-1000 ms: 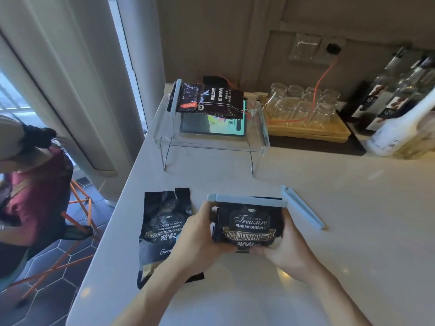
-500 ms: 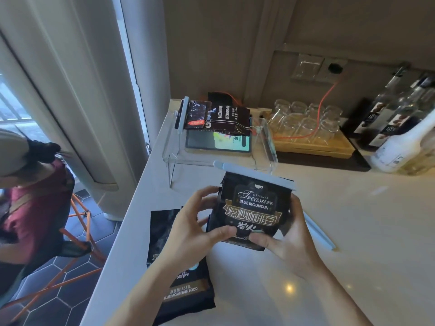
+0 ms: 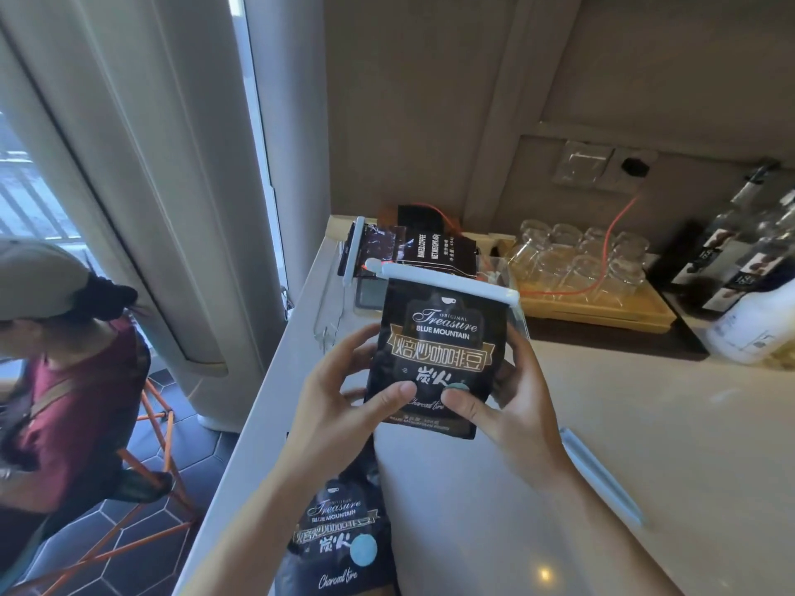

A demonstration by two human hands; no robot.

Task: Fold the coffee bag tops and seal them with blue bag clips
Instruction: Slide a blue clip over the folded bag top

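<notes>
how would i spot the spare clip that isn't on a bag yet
Start at the pale counter and go to the right hand holding the clipped bag. Just right of that forearm, the loose clip lies flat on the bare counter. Unlike the two other clips, it grips no bag.

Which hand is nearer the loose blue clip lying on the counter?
Right. The right hand holds the clipped bag's right edge, just up-left of the loose clip; the left hand grips the far left edge.
</notes>
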